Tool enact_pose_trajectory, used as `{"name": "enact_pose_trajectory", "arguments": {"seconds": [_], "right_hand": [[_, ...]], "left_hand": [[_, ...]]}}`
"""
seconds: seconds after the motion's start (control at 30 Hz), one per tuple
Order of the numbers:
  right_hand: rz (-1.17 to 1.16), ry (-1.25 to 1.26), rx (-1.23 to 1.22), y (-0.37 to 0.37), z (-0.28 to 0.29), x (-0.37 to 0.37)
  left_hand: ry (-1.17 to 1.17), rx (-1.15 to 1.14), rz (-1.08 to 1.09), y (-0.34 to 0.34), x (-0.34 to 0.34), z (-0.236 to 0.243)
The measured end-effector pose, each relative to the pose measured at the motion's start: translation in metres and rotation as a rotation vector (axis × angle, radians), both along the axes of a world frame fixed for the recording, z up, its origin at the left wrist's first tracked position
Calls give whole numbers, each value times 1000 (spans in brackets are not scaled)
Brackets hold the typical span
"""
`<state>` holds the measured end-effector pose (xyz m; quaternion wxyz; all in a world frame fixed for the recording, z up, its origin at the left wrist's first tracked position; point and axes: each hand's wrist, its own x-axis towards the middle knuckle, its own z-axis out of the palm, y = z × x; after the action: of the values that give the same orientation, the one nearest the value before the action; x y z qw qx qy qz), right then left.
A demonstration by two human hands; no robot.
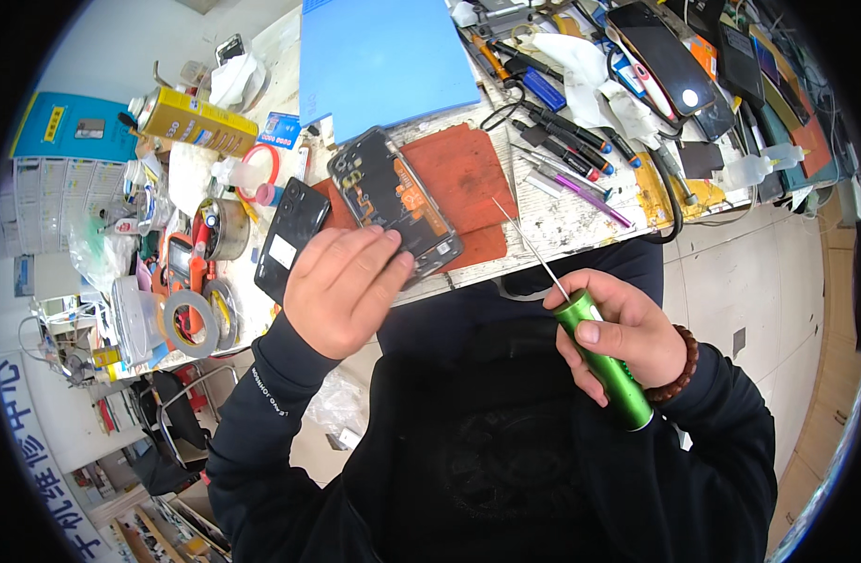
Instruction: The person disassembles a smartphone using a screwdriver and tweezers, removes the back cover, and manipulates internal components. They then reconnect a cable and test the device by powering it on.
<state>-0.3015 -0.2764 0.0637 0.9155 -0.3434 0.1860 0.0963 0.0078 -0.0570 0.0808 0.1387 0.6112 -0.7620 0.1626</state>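
An opened phone (397,202) lies tilted across a red mat (472,174), its inner boards and orange-marked battery showing. My left hand (348,286) rests over its near left part, fingers stretched out and fingertips touching the inside; the thumb is hidden. A dark phone back cover or second phone (292,230) with a white label lies just left of that hand. In my right hand (623,333) is a green electric screwdriver (610,371), gripped round its barrel. Its long thin shaft points up and left, its tip near the mat's right edge and apart from the phone.
A blue pad (388,66) covers the bench's far middle. Screwdrivers and pens (571,141) crowd the right, near a large dark phone (665,56). At left stand a yellow can (200,122), a tape roll (191,324) and an orange meter (179,263). The bench's front edge runs before me.
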Motion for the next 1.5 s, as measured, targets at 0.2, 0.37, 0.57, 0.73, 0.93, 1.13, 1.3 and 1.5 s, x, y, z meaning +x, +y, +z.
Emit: {"name": "enact_pose_trajectory", "arguments": {"seconds": [0.2, 0.37, 0.57, 0.73, 0.93, 1.13, 1.3, 1.5], "right_hand": [[12, 71, -44, -12, 3, -5], [40, 172, -69, -20, 12, -6], [70, 246, -156, -16, 25, 5], [77, 295, -231, -13, 38, 10], [83, 287, -299, -8, 42, 13], [71, 291, -325, -2, 42, 16], [56, 300, -354, 0, 42, 19], [154, 271, -475, -7, 45, 20]], "left_hand": [[40, 3, -7, -35, -30, -18], [151, -34, 22, -55, -44, -28], [96, -16, 257, -59, -75, -31], [96, -35, 321, -64, -83, -34], [144, -61, 317, -65, -82, -36], [202, -31, 309, -62, -79, -38], [228, -33, 309, -62, -78, -40], [229, -21, 313, -62, -77, -39]]}}
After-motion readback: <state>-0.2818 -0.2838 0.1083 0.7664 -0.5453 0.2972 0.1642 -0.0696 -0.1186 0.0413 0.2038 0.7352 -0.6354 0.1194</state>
